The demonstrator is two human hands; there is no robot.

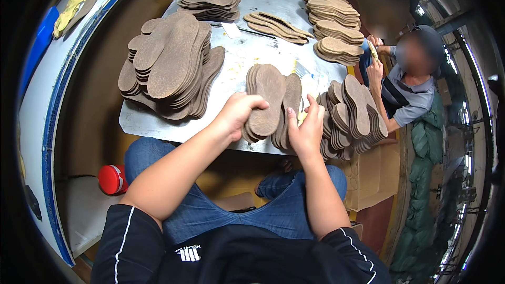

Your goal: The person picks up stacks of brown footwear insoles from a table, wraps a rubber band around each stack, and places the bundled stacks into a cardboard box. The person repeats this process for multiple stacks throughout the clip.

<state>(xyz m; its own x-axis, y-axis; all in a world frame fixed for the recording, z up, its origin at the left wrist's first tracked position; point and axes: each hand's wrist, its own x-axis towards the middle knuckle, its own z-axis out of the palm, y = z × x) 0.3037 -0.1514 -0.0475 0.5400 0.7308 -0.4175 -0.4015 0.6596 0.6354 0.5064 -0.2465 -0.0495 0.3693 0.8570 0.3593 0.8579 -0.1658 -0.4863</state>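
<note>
My left hand (238, 114) is closed on the left edge of a small stack of brown, speckled shoe insoles (270, 94), thumb on top; its other fingers are mostly hidden. The stack tilts up at the near edge of the metal-topped table (231, 81). Against its right side leans a second, thinner group of insoles (292, 93). Beside that group is my right hand (306, 132), thumb and forefinger apart, with the thumb close to the insoles' edge. Something yellowish (302, 109) shows between those two fingers.
A tall insole pile (176, 58) stands left, another pile (357, 108) right. Lighter insoles (331, 10) line the far right edge; a few lie mid-table (276, 26). A co-worker (407, 81) sits at right. A red-lidded container (110, 180) and a cardboard box (373, 179) are below.
</note>
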